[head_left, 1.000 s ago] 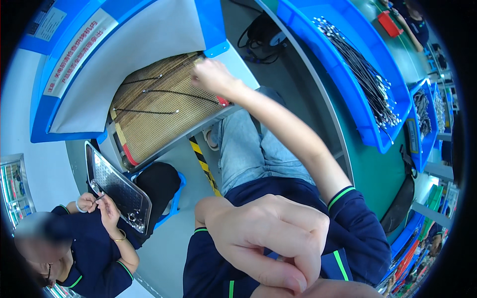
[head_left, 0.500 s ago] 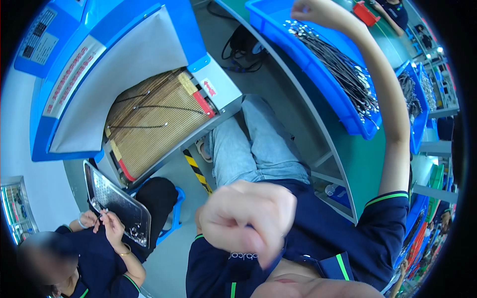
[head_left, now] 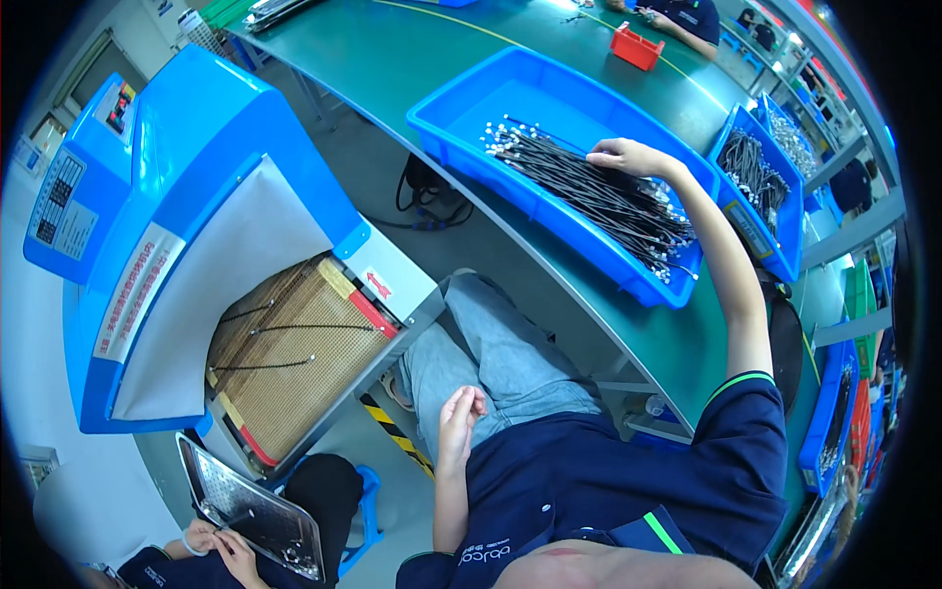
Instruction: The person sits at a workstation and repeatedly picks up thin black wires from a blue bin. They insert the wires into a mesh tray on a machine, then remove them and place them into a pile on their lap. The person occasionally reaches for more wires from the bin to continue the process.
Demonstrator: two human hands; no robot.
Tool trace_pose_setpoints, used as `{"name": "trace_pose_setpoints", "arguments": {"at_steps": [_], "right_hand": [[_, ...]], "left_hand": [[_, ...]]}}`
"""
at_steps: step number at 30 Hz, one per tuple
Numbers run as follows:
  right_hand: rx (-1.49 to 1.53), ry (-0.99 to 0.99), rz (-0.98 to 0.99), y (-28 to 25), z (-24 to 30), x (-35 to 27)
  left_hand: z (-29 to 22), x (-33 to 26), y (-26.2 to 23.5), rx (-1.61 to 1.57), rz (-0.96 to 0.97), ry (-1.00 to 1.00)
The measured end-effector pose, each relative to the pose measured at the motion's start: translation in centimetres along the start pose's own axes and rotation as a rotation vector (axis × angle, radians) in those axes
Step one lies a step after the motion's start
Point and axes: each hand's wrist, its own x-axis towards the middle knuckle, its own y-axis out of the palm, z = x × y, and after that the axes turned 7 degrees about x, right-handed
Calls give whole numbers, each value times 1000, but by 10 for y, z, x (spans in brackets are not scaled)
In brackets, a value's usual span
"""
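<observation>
Down comes the right hand since half a second ago, when it was up at the far rim of the picture, and now it lies palm-down on the bundle of black cables in the big blue tray on the green workbench. Fingers are spread loosely over the strands, touching them; whether any cable is pinched underneath, I cannot tell. And the left hand, a clenched fist right in front of the camera earlier, has dropped away to hover over the lap, fingers half curled, thumb near the fingertips, holding nothing that shows. Cables lie slantwise across the tray, metal ends fanned toward its near and far corners. Off to the left stands the blue machine with its tan mesh belt, three thin black cables lying across that belt, well apart from both hands. Lower left, another person's hands grip a metal mesh tray. More blue bins of cables sit further along the bench to the right.
</observation>
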Motion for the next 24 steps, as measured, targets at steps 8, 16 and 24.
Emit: {"name": "trace_pose_setpoints", "arguments": {"at_steps": [8,16,24], "right_hand": [[103,162,162,8,3,0],[173,179,-57,-7,51,-22],[99,32,-374,-46,65,-47]], "left_hand": [[7,7,-2,2,-3,-9],[12,2,-12,-26,-60,-34],[18,7,-21,-67,-69,-21]]}}
